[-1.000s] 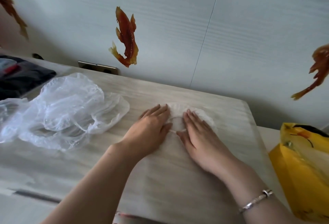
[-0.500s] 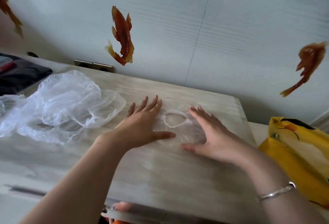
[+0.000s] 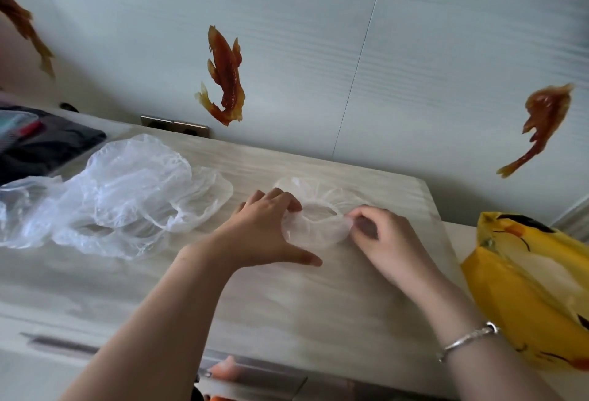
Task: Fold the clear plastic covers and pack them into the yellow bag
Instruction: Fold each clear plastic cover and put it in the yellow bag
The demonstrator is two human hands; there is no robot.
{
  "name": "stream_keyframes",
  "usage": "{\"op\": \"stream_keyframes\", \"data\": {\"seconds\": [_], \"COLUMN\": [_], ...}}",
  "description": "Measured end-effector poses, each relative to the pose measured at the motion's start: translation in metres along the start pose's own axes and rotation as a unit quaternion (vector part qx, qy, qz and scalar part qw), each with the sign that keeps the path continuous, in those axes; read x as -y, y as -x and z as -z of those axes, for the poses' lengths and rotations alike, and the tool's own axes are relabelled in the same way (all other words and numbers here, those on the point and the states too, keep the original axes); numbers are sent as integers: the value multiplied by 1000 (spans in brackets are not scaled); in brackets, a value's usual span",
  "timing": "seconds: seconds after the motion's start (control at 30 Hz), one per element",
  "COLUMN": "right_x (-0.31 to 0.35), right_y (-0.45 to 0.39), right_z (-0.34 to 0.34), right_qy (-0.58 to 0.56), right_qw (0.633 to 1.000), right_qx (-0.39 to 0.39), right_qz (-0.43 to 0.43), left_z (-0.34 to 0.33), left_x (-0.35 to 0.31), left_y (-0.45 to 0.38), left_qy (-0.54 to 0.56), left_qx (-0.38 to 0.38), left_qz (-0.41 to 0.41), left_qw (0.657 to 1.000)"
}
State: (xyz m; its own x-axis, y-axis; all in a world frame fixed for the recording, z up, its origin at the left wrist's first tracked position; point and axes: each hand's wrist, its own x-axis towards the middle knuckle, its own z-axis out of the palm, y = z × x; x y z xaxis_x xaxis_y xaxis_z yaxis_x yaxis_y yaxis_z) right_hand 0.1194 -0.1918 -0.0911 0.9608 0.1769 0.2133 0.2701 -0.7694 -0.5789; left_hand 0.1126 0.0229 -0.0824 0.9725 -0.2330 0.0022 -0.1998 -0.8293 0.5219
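Folding is underway on one clear plastic cover [image 3: 314, 219] lying flat on the pale wood table [image 3: 287, 305] — both hands are on its near edge. The left hand [image 3: 264, 235] has its fingertips curled onto the cover's left side, pinching up the film, thumb stretched out along the table toward the middle. The right hand [image 3: 379, 238] pinches the right side of the same lifted flap between thumb and curled fingers. The flap is raised off the table, the far half still flat with its gathered rim showing, so I'd judge this the first fold, just starting.

Left to do: a loose pile of covers [image 3: 121, 196] sits well to the left, crumpled, none of it folded (count impossible, they overlap). The yellow bag [image 3: 526, 298] stands off the table's right end, mouth open toward the hands; something pale shows through its side, but whether it is packed covers I cannot tell. My read — early to middle of the job, most of the pile untouched.
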Motion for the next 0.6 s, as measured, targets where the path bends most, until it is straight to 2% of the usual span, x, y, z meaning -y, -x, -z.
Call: {"op": "stream_keyframes", "data": {"seconds": [0.13, 0.23, 0.33, 0.43, 0.6], "right_x": [-8, -13, -14, -9, -4], "right_y": [-13, -20, -24, -28, -33], "right_z": [-1, -2, -5, -11, -19], "right_qy": [-81, -128, -64, 44, 218], "right_qw": [990, 977, 982, 982, 963], "right_qx": [-66, -79, -104, -119, -97], "right_qz": [-93, -153, -145, -139, -122], "left_z": [-2, -7, -10, -13, -18], "left_x": [2, 4, 7, 8, -8], "left_y": [-9, -21, -30, -35, -36], "left_qy": [4, 100, 170, 169, -4], "left_qx": [-17, -88, -134, -145, -182], "left_qz": [14, 54, 123, 158, 180], "left_qw": [1000, 990, 968, 962, 967]}}
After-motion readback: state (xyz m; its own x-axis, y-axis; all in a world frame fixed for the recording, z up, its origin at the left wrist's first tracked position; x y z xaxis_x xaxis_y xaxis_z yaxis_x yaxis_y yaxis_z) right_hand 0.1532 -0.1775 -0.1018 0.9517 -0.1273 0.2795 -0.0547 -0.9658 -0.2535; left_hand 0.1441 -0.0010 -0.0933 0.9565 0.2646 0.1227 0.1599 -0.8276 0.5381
